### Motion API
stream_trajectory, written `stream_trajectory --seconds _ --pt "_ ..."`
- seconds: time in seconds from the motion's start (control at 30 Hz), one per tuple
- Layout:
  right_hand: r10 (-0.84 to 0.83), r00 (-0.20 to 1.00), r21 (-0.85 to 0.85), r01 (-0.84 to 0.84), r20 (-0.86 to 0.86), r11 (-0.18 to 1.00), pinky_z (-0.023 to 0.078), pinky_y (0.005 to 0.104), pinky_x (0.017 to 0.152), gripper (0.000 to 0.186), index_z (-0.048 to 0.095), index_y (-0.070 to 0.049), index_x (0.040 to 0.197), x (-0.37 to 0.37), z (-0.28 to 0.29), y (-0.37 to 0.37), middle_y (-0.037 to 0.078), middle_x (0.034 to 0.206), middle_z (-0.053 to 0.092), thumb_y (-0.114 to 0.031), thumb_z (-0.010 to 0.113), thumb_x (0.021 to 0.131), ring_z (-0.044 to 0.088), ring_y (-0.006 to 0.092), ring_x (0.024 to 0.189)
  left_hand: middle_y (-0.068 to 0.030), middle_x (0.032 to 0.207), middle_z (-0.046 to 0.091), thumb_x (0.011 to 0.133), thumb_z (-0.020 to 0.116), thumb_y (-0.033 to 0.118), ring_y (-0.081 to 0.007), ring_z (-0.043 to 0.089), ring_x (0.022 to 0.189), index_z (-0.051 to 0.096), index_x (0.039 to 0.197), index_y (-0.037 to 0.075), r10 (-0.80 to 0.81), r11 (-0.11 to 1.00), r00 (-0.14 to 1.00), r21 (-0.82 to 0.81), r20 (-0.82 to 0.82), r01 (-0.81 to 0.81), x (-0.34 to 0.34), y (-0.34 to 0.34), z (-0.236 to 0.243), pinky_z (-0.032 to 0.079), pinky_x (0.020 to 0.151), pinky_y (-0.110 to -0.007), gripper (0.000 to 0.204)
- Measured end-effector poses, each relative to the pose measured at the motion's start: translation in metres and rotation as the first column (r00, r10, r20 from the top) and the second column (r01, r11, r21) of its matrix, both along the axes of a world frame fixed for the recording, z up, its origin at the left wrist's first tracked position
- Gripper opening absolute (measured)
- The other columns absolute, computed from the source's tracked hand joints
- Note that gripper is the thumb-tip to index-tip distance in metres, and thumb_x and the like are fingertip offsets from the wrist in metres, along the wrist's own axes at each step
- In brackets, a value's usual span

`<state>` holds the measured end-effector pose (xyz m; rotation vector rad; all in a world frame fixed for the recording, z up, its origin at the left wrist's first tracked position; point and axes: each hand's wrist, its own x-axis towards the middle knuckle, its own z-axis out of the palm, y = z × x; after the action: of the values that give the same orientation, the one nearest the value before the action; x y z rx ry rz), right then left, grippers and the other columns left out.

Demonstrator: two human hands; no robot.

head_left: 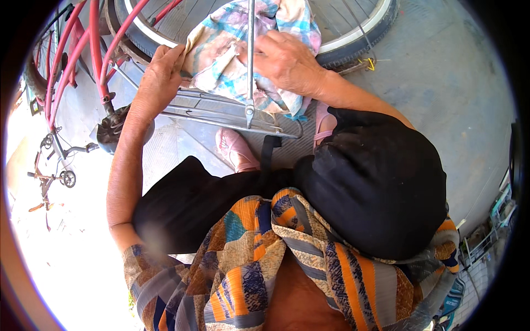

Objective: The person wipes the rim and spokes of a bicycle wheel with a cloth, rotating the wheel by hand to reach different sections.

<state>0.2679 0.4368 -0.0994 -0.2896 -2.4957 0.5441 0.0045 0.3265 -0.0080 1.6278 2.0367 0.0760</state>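
A worn cloth (221, 49) in white, blue and pink check lies bunched over the wheel and metal rack of a red bicycle. My left hand (162, 77) pinches the cloth's left edge between thumb and fingers. On the cloth's right side, my right hand (290, 63) is closed with its fingers curled into the fabric; the fingertips are partly hidden. The rack's thin metal stay (250, 66) runs upright in front of the cloth, close beside my right fingers. Below the cloth extends the silver wire rack (221, 118). The wheel's black tyre (361, 48) shows behind it.
The bicycle's red frame (95, 49) and dark saddle (118, 127) are at the left. A small wheeled metal frame (67, 177) stands in bright light farther left. My pink shoe (234, 149) is under the rack. More metal items (486, 245) sit at the lower right.
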Motion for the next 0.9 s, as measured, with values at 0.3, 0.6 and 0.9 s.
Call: stream_trajectory --seconds 0.3,0.6,0.9 --pt "-0.124 0.990 0.046 0.121 0.064 0.992 0.050 0.0363 0.063 0.012 0.071 -0.012 0.088 0.074 0.005 0.042 0.005 0.081 0.055 -0.009 0.063 0.080 0.062 0.0234 0.074 -0.0133 0.113 0.055 0.072 0.080 0.002 -0.0284 0.062 0.101 0.050 0.143 0.003 -0.045 0.998 0.999 -0.043 0.000 0.045 0.008 -0.005 0.011 0.052 0.092 -0.039 0.076" --pt "-0.133 0.987 -0.073 0.140 0.087 0.988 0.051 0.0362 0.054 0.009 0.065 -0.005 0.080 0.043 -0.003 0.015 0.007 0.083 0.056 -0.008 0.056 0.083 0.064 0.0232 0.068 -0.0147 0.111 0.055 0.075 0.077 0.003 -0.0358 0.063 0.101 0.052 0.136 0.003 -0.176 0.983 0.916 -0.020 -0.360 0.182 0.016 -0.005 0.001 0.053 0.085 -0.043 0.065" --pt "-0.007 1.000 -0.026 0.007 -0.014 1.000 0.053 0.0302 0.053 0.013 0.068 -0.007 0.092 0.017 -0.004 0.003 0.005 0.085 0.057 -0.008 0.062 0.080 0.064 0.0172 0.067 -0.0124 0.099 0.058 0.083 0.063 0.002 -0.0294 0.065 0.093 0.057 0.126 0.001 -0.371 0.910 0.761 -0.045 -0.533 0.413 0.020 0.004 -0.009 0.055 0.079 -0.040 0.044"
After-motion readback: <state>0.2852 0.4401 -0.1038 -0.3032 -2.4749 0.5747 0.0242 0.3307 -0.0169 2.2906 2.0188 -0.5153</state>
